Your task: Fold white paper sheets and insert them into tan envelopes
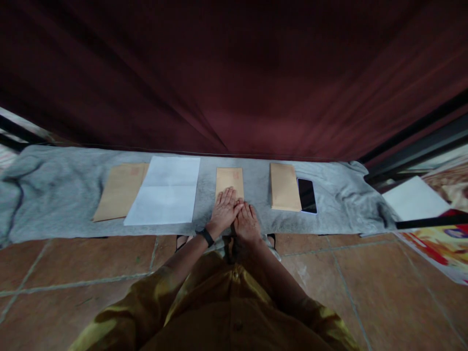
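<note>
A small brown envelope (229,178) with faint red print lies on the grey cloth in front of me. My left hand (225,207), with a dark band on its wrist, rests flat on the envelope's lower part, fingers stretched out. Beside it, my right hand (247,223) lies flat with outstretched fingers, at the envelope's lower right corner. The two thumbs meet or overlap, and the hands hide the near end of the envelope. To the left are sheets of white paper (164,190), partly covering a fan of brown envelopes (119,190). On the right is a stack of brown envelopes (284,187).
A dark-screened phone (307,196) touches the right-hand envelope stack. The grey cloth (340,200) covers a long narrow surface, with a dark red curtain (234,97) hanging behind it. At far right are a white sheet (416,199), a black bar and a colourful printed package (442,243).
</note>
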`<state>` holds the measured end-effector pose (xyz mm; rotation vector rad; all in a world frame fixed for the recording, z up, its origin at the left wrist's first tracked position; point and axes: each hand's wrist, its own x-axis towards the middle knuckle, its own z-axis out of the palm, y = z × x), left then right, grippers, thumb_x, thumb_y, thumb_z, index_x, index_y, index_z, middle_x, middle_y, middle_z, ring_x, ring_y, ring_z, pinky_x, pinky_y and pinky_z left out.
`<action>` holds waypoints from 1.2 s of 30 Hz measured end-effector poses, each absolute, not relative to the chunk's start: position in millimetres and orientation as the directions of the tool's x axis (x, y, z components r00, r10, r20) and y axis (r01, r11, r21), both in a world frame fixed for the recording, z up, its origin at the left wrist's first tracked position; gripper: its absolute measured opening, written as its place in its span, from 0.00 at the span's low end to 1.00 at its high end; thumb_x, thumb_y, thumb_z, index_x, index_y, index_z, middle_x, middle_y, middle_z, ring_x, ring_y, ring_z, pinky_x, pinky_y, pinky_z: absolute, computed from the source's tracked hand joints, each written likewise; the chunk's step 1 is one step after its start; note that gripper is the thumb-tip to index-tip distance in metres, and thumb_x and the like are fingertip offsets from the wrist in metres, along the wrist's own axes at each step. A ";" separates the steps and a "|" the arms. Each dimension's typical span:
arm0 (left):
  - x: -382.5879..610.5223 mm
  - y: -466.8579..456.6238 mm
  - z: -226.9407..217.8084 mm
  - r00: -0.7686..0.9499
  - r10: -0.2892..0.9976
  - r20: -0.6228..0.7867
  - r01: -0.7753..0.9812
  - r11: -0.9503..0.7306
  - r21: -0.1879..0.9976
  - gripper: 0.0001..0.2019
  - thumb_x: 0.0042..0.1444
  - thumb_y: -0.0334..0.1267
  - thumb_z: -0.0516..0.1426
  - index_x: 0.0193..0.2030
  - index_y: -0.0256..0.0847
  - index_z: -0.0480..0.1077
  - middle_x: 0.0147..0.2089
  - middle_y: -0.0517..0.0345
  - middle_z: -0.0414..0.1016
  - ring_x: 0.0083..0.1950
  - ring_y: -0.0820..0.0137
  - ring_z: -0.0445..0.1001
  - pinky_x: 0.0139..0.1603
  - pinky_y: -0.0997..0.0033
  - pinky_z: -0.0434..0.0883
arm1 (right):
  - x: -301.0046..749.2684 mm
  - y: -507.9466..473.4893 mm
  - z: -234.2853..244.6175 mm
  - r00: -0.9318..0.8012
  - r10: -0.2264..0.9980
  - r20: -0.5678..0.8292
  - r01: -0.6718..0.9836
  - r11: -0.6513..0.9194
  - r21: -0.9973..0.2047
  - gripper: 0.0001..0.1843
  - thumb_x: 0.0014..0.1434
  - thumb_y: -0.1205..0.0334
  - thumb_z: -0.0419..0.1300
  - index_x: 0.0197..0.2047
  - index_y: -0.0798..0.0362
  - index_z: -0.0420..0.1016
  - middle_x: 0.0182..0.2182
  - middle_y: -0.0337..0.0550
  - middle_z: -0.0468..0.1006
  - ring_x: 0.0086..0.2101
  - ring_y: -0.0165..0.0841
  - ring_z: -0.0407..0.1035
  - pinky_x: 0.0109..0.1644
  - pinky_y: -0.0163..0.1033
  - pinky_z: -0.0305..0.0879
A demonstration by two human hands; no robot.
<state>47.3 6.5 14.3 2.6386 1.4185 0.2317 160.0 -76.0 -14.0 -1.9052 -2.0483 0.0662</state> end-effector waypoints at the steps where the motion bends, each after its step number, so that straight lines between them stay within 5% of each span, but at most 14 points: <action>1: 46.0 8.0 13.4 0.540 0.838 0.078 0.818 -0.544 0.187 0.33 0.72 0.50 0.43 0.74 0.26 0.54 0.77 0.38 0.51 0.79 0.57 0.45 0.78 0.52 0.46 | 159.8 -76.1 -14.3 -0.036 0.974 0.224 0.960 0.096 -0.263 0.30 0.72 0.62 0.50 0.73 0.64 0.58 0.69 0.59 0.63 0.69 0.45 0.56 0.73 0.53 0.48; 12: 34.8 31.0 10.3 0.464 0.880 0.096 0.866 -0.474 0.159 0.34 0.71 0.49 0.42 0.74 0.23 0.52 0.77 0.33 0.51 0.79 0.53 0.46 0.77 0.47 0.45 | 159.2 -75.1 -9.4 -0.012 0.972 0.234 0.957 0.079 -0.280 0.29 0.73 0.58 0.48 0.72 0.61 0.60 0.70 0.55 0.63 0.68 0.44 0.57 0.73 0.53 0.48; 26: 38.4 62.7 7.9 0.437 0.896 0.077 0.877 -0.444 0.185 0.34 0.71 0.48 0.42 0.74 0.21 0.52 0.77 0.32 0.50 0.79 0.54 0.45 0.77 0.52 0.48 | 159.8 -76.6 2.6 -0.041 0.984 0.175 0.960 0.087 -0.265 0.30 0.74 0.57 0.46 0.73 0.63 0.57 0.72 0.56 0.57 0.69 0.45 0.54 0.73 0.55 0.49; 36: 21.9 64.5 13.1 0.386 0.921 0.061 0.899 -0.390 0.198 0.30 0.70 0.43 0.42 0.73 0.25 0.56 0.75 0.35 0.56 0.78 0.54 0.51 0.76 0.49 0.50 | 158.8 -77.1 2.3 -0.028 0.987 0.161 0.962 0.070 -0.264 0.30 0.74 0.58 0.47 0.73 0.62 0.56 0.72 0.55 0.58 0.70 0.44 0.54 0.73 0.54 0.49</action>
